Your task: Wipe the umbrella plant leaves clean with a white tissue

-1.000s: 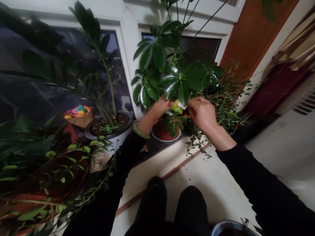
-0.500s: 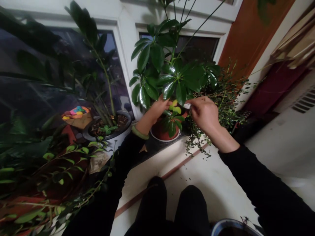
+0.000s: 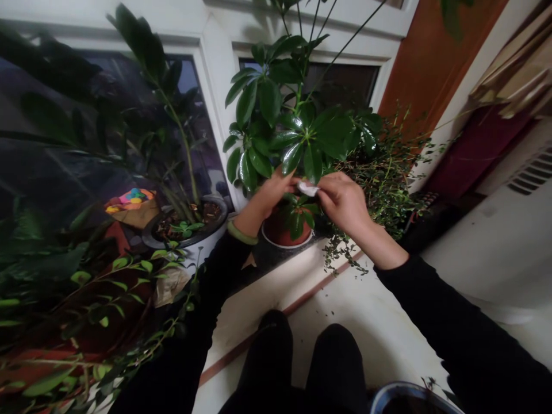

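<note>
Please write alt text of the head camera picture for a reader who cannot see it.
Two bare hands meet among the glossy leaves of a potted plant on a window ledge: the right hand pinches a small white cloth, and the left hand touches the leaves beside it. The plant stands in a red pot; other plants surround it.

plant [image 3: 297, 126] in pot [image 3: 280, 230] on sill [image 3: 276, 256]

Take the red pot [image 3: 282, 230] as your landmark. Above it, glossy leaves [image 3: 302, 138] crowd your reach. To its right, a trailing small-leaved plant [image 3: 388, 178] blocks the sill. To its left stands a grey pot [image 3: 202, 233]. In front of it, the pale floor [image 3: 379, 322] lies open.
</note>
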The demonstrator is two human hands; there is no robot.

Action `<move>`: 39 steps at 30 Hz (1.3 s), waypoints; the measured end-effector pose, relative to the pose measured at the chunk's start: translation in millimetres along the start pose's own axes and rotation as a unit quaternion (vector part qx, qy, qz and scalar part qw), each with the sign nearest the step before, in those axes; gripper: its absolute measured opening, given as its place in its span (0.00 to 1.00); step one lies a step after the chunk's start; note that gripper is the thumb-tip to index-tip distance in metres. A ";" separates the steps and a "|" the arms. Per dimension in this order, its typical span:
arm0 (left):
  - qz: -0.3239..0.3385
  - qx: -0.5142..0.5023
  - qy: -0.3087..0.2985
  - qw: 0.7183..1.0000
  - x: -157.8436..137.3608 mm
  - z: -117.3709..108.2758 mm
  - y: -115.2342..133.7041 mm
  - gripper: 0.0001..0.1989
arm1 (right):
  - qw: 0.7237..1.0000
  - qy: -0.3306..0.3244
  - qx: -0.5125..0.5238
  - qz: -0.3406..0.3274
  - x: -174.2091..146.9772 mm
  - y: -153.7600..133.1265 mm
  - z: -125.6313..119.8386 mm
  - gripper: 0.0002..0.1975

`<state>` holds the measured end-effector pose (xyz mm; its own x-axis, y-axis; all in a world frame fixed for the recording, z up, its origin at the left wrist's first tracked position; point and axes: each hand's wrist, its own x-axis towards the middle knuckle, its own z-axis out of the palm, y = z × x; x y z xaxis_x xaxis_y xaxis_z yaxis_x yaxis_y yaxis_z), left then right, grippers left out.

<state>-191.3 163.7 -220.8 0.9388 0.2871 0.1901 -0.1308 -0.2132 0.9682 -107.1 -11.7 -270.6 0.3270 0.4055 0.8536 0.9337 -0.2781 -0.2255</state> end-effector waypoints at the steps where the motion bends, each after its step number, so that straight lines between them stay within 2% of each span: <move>1: -0.010 -0.018 -0.008 1.000 0.4 0.3 -0.5 0.24 | 1.000 -0.022 0.001 -0.003 -0.7 -0.9 0.1 0.19; 5: -0.006 -0.044 -0.008 0.999 1.0 1.0 -1.4 0.29 | 0.998 -0.060 -0.002 -0.006 -7.4 0.6 -5.1 0.20; 9: -0.013 -0.067 -0.003 0.998 -0.9 0.5 -0.1 0.25 | 0.998 -0.057 0.000 -0.010 -12.2 4.2 -12.8 0.18; 14: -0.018 -0.099 0.014 0.995 -2.9 1.9 0.4 0.22 | 0.997 0.076 -0.006 0.019 -6.7 5.0 -9.8 0.17; 22: -0.006 -0.116 0.005 0.993 2.5 1.2 -3.8 0.23 | 0.980 0.197 0.020 0.019 -6.2 2.3 -8.3 0.15; 24: -0.002 -0.112 0.007 0.994 3.1 1.5 -4.7 0.24 | 0.984 0.179 0.014 0.008 -5.9 1.8 -8.4 0.15; 26: -0.005 -0.110 0.016 0.994 3.3 2.1 -5.0 0.24 | 0.993 0.119 -0.009 -0.002 -5.1 1.5 -5.3 0.16; 29: 0.001 -0.112 0.011 0.994 3.0 2.6 -4.6 0.23 | 0.998 0.035 -0.054 0.016 -4.4 2.1 2.0 0.16; 33: 0.004 -0.120 -0.003 0.993 2.7 1.9 -3.7 0.22 | 0.994 -0.022 -0.098 0.035 -5.5 4.8 2.4 0.16; 36: -0.007 -0.133 0.010 0.991 2.9 1.7 -3.6 0.24 | 0.994 -0.014 -0.108 0.026 -5.8 5.4 -5.4 0.15; 39: -0.008 -0.140 0.008 0.990 3.4 1.9 -4.4 0.24 | 0.994 0.061 -0.084 0.028 -3.8 1.1 -11.0 0.15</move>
<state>-186.9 163.8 -224.7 0.9368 0.3034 0.1740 -0.2006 0.0586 0.9779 -109.0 -23.1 -269.0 0.3476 0.2807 0.8947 0.8741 -0.4423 -0.2008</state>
